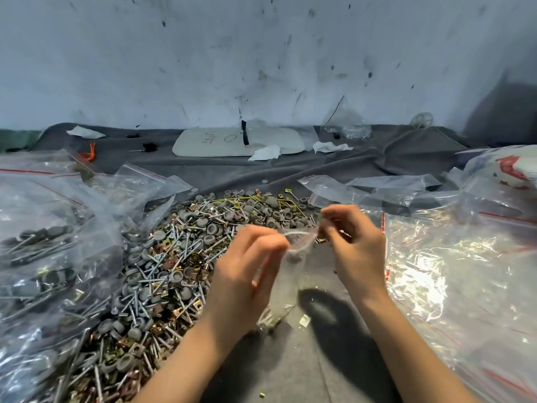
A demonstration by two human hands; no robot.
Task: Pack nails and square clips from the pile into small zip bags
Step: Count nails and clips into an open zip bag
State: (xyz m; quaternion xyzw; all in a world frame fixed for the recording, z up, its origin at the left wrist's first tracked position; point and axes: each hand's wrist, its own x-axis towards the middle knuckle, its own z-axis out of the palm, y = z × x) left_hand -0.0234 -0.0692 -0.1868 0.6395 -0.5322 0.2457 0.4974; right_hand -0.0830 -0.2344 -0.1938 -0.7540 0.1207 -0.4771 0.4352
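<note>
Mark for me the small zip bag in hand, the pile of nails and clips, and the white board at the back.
small zip bag [286, 286]: head view, middle of its clear body.
pile [180, 257]: head view, its centre.
white board [220, 146]: head view, bare face left of centre.

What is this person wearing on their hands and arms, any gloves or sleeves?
Nothing that shows. The left hand and right hand are bare, without gloves. The left forearm and right forearm are uncovered to the picture's bottom edge, so no sleeve is in view. No watch, bracelet or ring is visible, though blur hides fine detail.
</note>
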